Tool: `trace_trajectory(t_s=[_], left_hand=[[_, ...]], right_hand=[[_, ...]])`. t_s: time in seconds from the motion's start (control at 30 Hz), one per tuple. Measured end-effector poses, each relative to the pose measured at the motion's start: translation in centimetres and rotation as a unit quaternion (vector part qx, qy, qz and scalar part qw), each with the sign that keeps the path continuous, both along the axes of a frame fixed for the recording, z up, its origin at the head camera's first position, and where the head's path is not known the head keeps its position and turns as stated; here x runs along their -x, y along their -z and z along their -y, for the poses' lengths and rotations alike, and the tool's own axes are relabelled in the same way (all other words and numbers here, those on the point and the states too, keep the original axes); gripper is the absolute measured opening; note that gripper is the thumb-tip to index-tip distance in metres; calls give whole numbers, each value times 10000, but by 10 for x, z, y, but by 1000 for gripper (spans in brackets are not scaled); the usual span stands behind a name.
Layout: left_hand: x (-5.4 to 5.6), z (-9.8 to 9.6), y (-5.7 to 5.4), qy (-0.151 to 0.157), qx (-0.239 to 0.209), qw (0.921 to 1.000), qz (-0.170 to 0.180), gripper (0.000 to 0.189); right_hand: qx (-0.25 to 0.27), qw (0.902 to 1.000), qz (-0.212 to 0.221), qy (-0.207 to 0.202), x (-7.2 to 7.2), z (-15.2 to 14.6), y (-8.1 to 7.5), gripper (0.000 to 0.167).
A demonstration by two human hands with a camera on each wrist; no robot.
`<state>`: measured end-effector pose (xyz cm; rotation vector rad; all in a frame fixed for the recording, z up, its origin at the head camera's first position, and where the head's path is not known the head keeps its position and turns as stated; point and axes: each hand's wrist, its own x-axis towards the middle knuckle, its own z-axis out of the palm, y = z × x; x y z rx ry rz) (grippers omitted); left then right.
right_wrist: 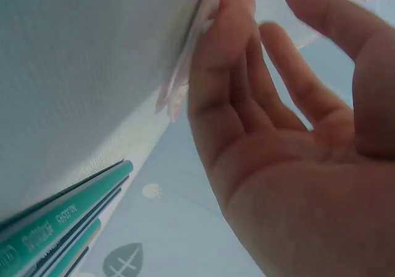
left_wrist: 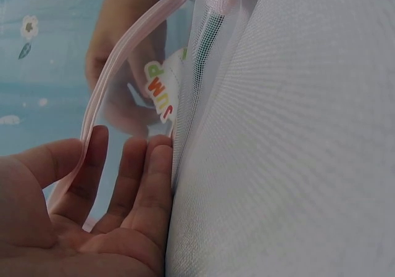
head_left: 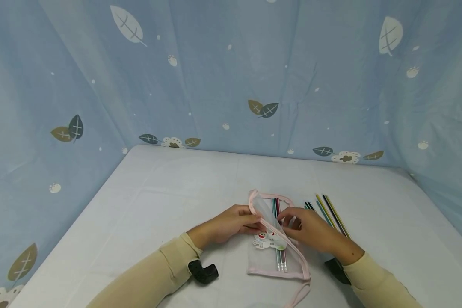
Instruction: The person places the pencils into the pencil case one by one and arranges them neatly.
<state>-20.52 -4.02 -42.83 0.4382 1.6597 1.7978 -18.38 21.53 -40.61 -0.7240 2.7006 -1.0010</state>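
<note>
A mesh pouch (head_left: 262, 262) with pink trim lies in front of me, its top flap lifted. Several pencils (head_left: 281, 258) rest inside it, seen through the mesh. My left hand (head_left: 231, 224) pinches the flap's pink edge (left_wrist: 102, 92) between thumb and forefinger; its other fingers lie inside the pouch. At the pouch's right side is my right hand (head_left: 313, 229), bent fingers close to the pencils' upper part. In the right wrist view, the thumb of this hand (right_wrist: 290, 147) stands apart from the fingers, and a bit of red shows past the fingertips.
Several loose pencils (head_left: 333, 214) lie on the white table (head_left: 169, 184) to the right, partly behind my right forearm. A pink strap (head_left: 299, 296) trails from the pouch's lower right corner. Blue leaf-patterned curtains (head_left: 223, 77) stand behind the table and at its sides.
</note>
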Motion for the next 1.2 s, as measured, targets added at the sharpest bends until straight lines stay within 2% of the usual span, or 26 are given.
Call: trace_trajectory(t_s=[0.2, 0.37, 0.7, 1.03, 1.2], left_hand=[[0, -1, -1, -2, 18, 10000, 18, 28], [0, -1, -2, -3, -5, 10000, 30, 28], [1, 0, -1, 54, -35, 10000, 8, 30], [2, 0, 1, 63, -45, 10000, 9, 30], [2, 0, 0, 52, -40, 10000, 17, 29]], right_hand=[[-163, 9980, -207, 582, -1, -2, -7, 26], [-281, 9939, -593, 883, 1, -7, -10, 26], [-495, 9874, -909, 1198, 5, -16, -15, 28], [-816, 9834, -790, 1414, 9, -22, -16, 29], [-896, 9843, -552, 1418, 10, -24, -15, 31]])
